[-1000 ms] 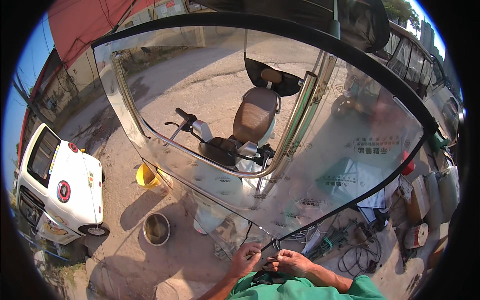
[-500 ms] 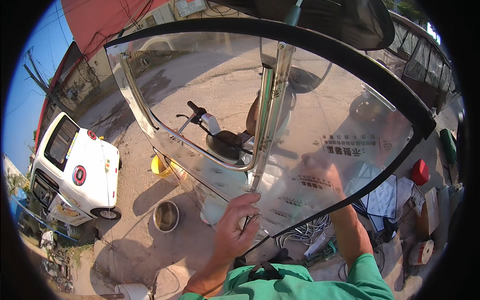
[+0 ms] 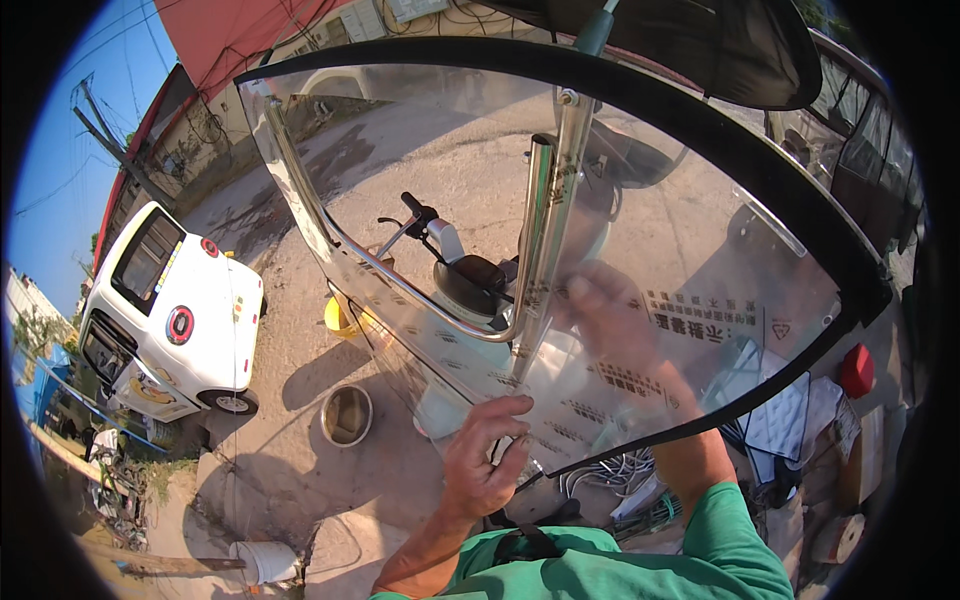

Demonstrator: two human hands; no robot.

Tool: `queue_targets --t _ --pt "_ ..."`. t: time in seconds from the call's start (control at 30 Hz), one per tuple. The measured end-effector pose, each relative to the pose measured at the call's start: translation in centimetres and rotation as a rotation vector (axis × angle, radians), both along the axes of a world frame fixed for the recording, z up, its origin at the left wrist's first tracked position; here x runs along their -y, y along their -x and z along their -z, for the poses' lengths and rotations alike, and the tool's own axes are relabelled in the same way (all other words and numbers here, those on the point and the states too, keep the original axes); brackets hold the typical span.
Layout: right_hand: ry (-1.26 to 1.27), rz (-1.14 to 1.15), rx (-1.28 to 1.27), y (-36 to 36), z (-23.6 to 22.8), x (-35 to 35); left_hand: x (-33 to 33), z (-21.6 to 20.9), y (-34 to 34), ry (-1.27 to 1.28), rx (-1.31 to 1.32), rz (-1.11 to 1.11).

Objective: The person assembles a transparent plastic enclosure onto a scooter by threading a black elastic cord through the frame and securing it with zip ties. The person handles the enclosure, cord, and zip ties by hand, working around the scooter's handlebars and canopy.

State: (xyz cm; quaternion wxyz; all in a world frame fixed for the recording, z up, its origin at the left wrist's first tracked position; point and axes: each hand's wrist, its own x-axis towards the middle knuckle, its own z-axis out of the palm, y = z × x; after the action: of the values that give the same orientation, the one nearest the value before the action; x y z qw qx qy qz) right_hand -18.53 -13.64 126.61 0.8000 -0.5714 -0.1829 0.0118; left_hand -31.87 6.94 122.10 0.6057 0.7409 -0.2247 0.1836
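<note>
A large clear plastic windshield with a thick black edge trim fills the middle of the view. A bent chrome tube frame runs along it. My left hand pinches the windshield's near lower edge between thumb and fingers, just left of the black trim's end. My right hand reaches under the near trim and lies behind the sheet, close to the chrome upright. It shows only hazily through the plastic, so its fingers' grip is unclear. Dark printed marks cover parts of the sheet.
Through the sheet a scooter handlebar and dark seat show. A white vehicle stands at left. Around lie a bucket, a yellow container, coiled cables, a quilted silver pad and a red object.
My right hand has moved up and left behind the sheet, nearer the chrome upright. My left hand stays at the windshield's lower edge. The whole view has shifted slightly.
</note>
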Motion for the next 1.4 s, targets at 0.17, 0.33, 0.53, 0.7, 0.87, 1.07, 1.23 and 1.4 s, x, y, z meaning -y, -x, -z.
queue_targets --t 0.17,0.33,0.53,0.7,0.87,1.07,1.23,1.4 --pt "-0.043 -0.009 -0.035 0.2 -0.2 0.2 0.4 0.6 -0.1 0.009 -0.025 0.009" --pt "0.130 -0.009 -0.044 -0.3 -2.0 0.6 0.6 0.6 -0.1 0.019 -0.040 0.018" --pt "0.116 -0.144 0.033 -2.9 -0.1 1.4 0.7 0.4 -0.2 0.036 -0.018 -0.003" --pt "-0.064 -0.179 0.036 -2.0 -0.7 0.1 0.7 0.6 -0.6 -0.009 0.031 -0.030" --pt "0.021 -0.215 0.164 -4.3 2.0 0.9 0.9 -1.8 -1.6 -0.021 0.114 -0.082" --pt "0.102 -0.166 0.125 -1.9 -1.8 0.7 2.1 -4.7 -4.0 -0.029 0.200 -0.153" --pt "0.169 -0.243 0.182 -3.2 -2.3 2.5 2.7 -5.3 -4.6 -0.096 0.297 -0.206" --pt "0.272 -0.286 0.272 -5.7 -1.8 3.2 2.9 -5.1 -4.6 -0.107 0.316 -0.220"
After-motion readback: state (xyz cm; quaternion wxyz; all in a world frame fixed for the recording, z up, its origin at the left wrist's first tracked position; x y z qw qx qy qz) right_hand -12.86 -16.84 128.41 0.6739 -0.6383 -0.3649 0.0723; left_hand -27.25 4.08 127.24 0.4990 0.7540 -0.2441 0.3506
